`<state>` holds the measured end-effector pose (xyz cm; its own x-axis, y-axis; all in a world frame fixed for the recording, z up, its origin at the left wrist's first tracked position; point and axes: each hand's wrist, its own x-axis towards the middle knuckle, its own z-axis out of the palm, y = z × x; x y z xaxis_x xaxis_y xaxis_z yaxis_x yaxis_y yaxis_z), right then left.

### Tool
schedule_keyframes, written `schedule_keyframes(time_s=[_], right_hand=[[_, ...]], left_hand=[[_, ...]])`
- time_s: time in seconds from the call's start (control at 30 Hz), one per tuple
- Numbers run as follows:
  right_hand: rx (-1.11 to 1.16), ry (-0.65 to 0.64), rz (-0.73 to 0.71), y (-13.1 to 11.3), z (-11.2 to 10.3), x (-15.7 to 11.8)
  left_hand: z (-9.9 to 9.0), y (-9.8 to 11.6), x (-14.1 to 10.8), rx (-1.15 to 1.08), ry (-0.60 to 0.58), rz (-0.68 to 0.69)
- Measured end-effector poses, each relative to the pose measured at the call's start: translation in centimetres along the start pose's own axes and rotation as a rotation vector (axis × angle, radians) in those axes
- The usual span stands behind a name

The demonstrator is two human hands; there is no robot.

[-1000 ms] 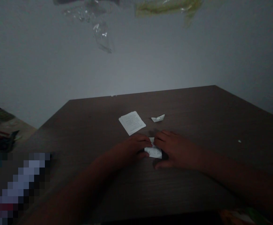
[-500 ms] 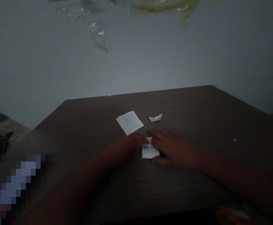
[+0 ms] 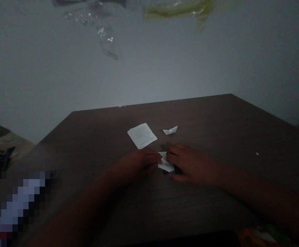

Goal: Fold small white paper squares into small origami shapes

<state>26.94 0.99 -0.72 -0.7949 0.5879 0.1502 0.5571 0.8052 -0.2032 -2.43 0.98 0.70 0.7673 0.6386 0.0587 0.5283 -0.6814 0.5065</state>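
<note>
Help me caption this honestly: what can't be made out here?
Head view, all three:
White printed paper sheet: partly hidden by left hand and right hand.
Square white paper stack: wording too small and dim.
Translucent yellow plastic: top cut off by the picture's upper edge.

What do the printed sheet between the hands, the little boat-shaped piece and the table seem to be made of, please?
The printed sheet: thin, matt white paper, judging by its text lines and lack of shine.
The boat-shaped piece: probably folded paper, also matt, given its pointed ends.
The table: dull brown wood or wood-look laminate, from its streaked grain; dim light leaves which open.
</note>
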Motion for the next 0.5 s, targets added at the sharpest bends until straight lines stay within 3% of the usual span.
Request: schedule_keyframes(time_s=[0.3, 0.5], right_hand=[[0.065, -0.034, 0.029, -0.6, -0.7, 0.2], [0.137, 0.076, 0.107, 1.2, -0.5, 0.8]], left_hand=[[0.6, -1.7, 0.3, 0.016, 0.026, 0.018], [0.4, -1.5, -0.1, -0.004, 0.037, -0.017]])
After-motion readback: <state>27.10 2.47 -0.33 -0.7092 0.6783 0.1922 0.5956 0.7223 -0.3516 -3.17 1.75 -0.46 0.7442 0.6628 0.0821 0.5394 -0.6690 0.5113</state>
